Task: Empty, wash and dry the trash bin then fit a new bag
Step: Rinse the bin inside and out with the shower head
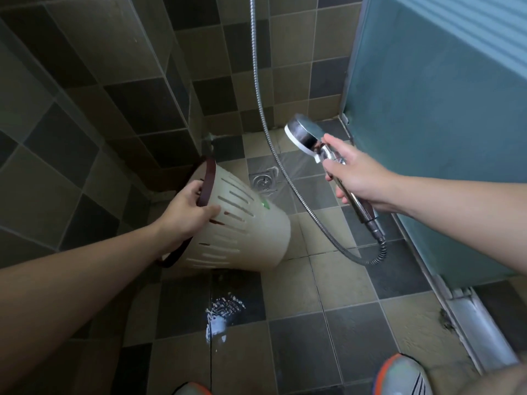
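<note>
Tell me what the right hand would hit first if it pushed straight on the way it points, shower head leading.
Probably the tiled wall near the corner: the right hand aims the shower head up-left, past the hose. Depth is unclear.

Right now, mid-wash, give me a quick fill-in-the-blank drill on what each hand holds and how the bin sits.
1. The left hand grips the cream slotted plastic trash bin at its dark ____ rim.
2. The right hand holds the chrome ____ head by its handle.
3. The bin is tipped on its ____, not upright.
4. The square metal floor ____ lies just beyond the bin.

Missing words: brown; shower; side; drain
</note>
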